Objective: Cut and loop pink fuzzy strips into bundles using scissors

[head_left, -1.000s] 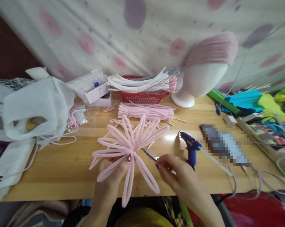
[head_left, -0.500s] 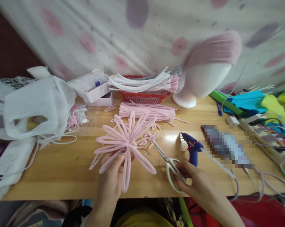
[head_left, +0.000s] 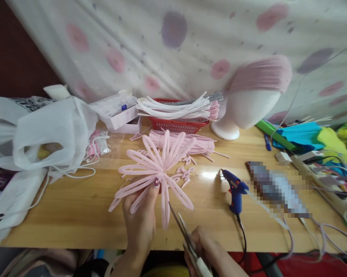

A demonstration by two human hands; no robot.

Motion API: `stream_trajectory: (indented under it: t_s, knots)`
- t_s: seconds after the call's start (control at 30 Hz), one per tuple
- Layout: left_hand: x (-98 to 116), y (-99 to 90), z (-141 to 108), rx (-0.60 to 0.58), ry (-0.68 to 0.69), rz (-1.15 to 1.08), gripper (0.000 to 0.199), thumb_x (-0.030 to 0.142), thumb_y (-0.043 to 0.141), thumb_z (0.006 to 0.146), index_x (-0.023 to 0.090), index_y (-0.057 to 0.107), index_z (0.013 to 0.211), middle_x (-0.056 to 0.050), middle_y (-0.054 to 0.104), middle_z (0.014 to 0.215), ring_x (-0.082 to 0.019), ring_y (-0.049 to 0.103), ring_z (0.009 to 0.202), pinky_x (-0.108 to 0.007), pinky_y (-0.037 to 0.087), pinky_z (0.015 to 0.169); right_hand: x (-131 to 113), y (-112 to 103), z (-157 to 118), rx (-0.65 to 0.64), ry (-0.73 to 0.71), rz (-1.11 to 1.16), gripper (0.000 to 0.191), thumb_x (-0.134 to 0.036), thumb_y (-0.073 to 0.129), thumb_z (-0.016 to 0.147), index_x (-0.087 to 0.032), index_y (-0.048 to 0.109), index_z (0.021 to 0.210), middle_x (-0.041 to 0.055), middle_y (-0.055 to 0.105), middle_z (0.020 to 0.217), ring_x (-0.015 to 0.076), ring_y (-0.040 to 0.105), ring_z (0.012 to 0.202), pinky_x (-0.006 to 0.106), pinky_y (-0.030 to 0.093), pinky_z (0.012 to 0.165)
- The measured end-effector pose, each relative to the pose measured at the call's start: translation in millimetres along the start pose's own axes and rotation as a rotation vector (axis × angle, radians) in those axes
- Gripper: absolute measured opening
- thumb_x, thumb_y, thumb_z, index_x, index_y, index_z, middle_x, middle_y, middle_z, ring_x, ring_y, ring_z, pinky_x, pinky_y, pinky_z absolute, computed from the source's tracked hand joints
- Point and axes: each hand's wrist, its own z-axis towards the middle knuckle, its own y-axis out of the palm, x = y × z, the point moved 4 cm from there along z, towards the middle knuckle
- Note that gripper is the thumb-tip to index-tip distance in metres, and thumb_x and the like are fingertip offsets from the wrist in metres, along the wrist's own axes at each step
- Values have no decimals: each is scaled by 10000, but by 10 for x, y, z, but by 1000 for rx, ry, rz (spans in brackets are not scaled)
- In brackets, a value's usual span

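A pink flower of looped pipe cleaners [head_left: 163, 169] is pinched near its centre by my left hand [head_left: 141, 211], thumb in front, loops fanning out all round. My right hand [head_left: 208, 246] grips a pair of scissors [head_left: 187, 238] by the handles, low near the table's front edge. Their blades stand slightly apart and point up and left, close to the flower's lower loops; whether they touch cannot be told. Behind the flower lies a bundle of pink pipe cleaners [head_left: 202, 144], with small twisted pink pieces [head_left: 184, 174] to its front.
A blue glue gun [head_left: 235, 186] with its cord stands right of the scissors. Farther back are a red basket [head_left: 176, 126] of white and pink stems and a foam head [head_left: 249, 107] in a pink cap. A white bag [head_left: 46, 130] sits on the left.
My right hand has brought the scissors left and toward me, from beside the glue gun to below the flower. The flower has shifted slightly to the right and turned a little.
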Motion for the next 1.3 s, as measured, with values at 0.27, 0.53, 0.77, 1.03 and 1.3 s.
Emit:
stream_trajectory:
  t_s: [0.27,0.53,0.77,1.03,1.3]
  knots:
    - [122,-22,-146,-42,94,233,118,265,863,734,205,773,780,-13,765,842,-183,709,821,-261,573,804,-469,-45,-187,128,-69,50,393,-524,783,750,-252,531,880,-35,554,714,150,523,621,252,449,565]
    - [143,-88,-260,27,282,370,71,209,813,779,248,754,782,42,743,767,-141,707,733,-223,571,728,-517,68,-221,135,-102,111,469,-555,814,742,-242,492,879,-51,501,736,125,453,603,243,413,548]
    - [70,-196,-289,124,432,384,137,165,834,753,268,769,818,46,783,784,-165,722,738,-263,581,753,-471,57,-244,154,-64,73,498,-537,858,714,-247,469,828,-63,502,718,120,462,591,237,365,533]
    - [33,-218,-301,86,398,386,100,249,850,768,269,752,775,31,778,772,-186,722,749,-303,577,769,-518,84,-263,159,-59,65,477,-586,809,738,-247,482,812,-59,504,699,142,457,633,265,344,583]
    - [-15,-230,-295,84,433,405,93,266,834,769,269,741,777,26,779,789,-200,714,792,-334,557,847,-576,80,-248,164,-41,33,387,-437,784,763,-237,452,768,-71,455,664,129,379,619,250,284,558]
